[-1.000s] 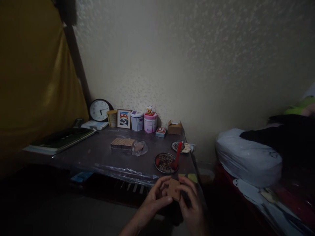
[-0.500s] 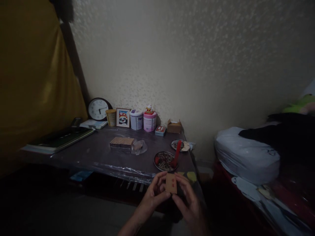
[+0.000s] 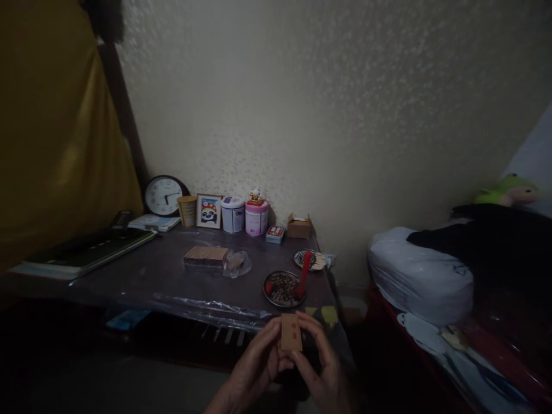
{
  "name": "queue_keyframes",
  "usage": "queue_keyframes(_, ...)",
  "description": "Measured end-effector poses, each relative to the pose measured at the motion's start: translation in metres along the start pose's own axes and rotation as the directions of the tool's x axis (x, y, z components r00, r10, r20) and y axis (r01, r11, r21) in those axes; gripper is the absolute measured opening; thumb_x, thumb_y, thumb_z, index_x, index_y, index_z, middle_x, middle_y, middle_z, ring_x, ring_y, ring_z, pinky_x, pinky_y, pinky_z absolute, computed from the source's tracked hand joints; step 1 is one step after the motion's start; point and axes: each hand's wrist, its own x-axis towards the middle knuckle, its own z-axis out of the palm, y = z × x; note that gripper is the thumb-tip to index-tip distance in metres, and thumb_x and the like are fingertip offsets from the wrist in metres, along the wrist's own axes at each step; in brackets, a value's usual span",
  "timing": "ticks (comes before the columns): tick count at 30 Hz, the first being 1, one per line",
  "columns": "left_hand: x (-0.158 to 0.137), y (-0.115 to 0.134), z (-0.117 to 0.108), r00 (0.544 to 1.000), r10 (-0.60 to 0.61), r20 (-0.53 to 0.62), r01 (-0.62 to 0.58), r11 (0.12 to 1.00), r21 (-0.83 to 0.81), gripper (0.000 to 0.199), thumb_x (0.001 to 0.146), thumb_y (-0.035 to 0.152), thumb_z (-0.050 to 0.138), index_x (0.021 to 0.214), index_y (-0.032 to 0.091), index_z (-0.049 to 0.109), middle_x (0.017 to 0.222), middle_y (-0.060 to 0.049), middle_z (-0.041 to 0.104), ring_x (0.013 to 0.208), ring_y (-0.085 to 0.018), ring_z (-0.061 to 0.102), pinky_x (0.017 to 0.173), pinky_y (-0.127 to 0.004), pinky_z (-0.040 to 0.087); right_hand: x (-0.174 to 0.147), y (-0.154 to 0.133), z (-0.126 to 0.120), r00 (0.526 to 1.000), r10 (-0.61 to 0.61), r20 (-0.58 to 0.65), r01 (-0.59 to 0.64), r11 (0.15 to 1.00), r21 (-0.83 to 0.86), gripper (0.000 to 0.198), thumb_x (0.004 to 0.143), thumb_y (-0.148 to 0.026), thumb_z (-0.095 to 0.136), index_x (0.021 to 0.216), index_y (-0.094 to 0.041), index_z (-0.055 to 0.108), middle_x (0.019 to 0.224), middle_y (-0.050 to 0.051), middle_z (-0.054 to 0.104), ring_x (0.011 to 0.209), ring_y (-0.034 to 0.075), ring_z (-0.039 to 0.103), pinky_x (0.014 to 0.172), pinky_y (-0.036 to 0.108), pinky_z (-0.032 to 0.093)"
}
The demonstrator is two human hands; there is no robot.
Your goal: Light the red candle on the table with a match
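Note:
A small brown cardboard box [image 3: 291, 332] with red marks on its face is held up in front of the table's near edge. My right hand [image 3: 321, 359] grips it, the thumb at its lower edge and the index finger along its upper right corner. My left hand [image 3: 259, 356] is curled against the box's left side, its fingertips at the edge and partly behind it. Just beyond the hands sits a round metal plate [image 3: 282, 303] of small dark and pale pieces, with a red spoon [image 3: 302, 279] resting in it.
Farther back are a second plate [image 3: 302, 260] with pale sticks, a plastic-wrapped stack of brown pieces [image 3: 206, 257] and an open carton [image 3: 299, 226]. A clock [image 3: 164, 195], a picture frame [image 3: 209, 211] and tubs [image 3: 233, 215] line the wall. White bags [image 3: 422, 273] lie right.
My left thumb has come off the box's lower edge, while my right thumb has moved onto it. The view has shifted slightly, so the table things sit a little further left and lower.

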Motion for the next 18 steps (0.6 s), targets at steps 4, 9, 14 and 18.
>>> queue_keyframes(4,0.003,-0.006,-0.002,0.999,-0.028,-0.032,0.025,0.994,-0.111,0.020,0.087,0.026,0.051,0.102,0.018,0.061,0.084,-0.004,0.066,0.071,-0.010,0.060,0.063,-0.020,0.044,-0.001,-0.004,0.000,1.000,-0.004,0.015,0.005,1.000,-0.020,0.029,0.082,-0.029,0.057,0.111,-0.029,0.054,0.127,0.003,0.054,0.119,0.019,0.050,0.099,0.030,0.041)
queue_keyframes(9,0.003,-0.011,-0.010,0.999,-0.034,0.004,0.034,0.983,-0.179,0.021,0.089,0.026,0.048,0.105,0.018,0.060,0.095,-0.006,0.068,0.077,-0.012,0.062,0.067,-0.023,0.046,-0.003,-0.006,0.001,1.000,-0.024,0.015,0.024,1.000,-0.010,0.034,0.080,-0.026,0.059,0.113,-0.030,0.054,0.128,0.003,0.054,0.119,0.021,0.051,0.100,0.031,0.042)
queue_keyframes(14,0.002,-0.015,-0.013,0.999,-0.007,0.036,0.013,0.985,-0.170,0.023,0.089,0.024,0.047,0.107,0.019,0.060,0.099,-0.006,0.068,0.083,-0.013,0.062,0.070,-0.024,0.047,-0.005,-0.005,0.001,0.998,0.036,0.053,-0.041,0.995,0.089,0.036,0.082,-0.028,0.056,0.117,-0.029,0.053,0.133,0.005,0.051,0.124,0.023,0.047,0.102,0.036,0.039)
queue_keyframes(18,0.002,-0.015,-0.010,0.997,0.010,0.075,0.001,0.989,-0.146,0.025,0.090,0.024,0.046,0.111,0.019,0.059,0.103,-0.007,0.068,0.092,-0.015,0.062,0.079,-0.026,0.046,-0.007,-0.002,0.004,0.994,0.065,0.093,-0.086,0.968,0.234,0.041,0.085,-0.034,0.052,0.125,-0.028,0.048,0.139,0.006,0.045,0.127,0.025,0.043,0.105,0.040,0.036)
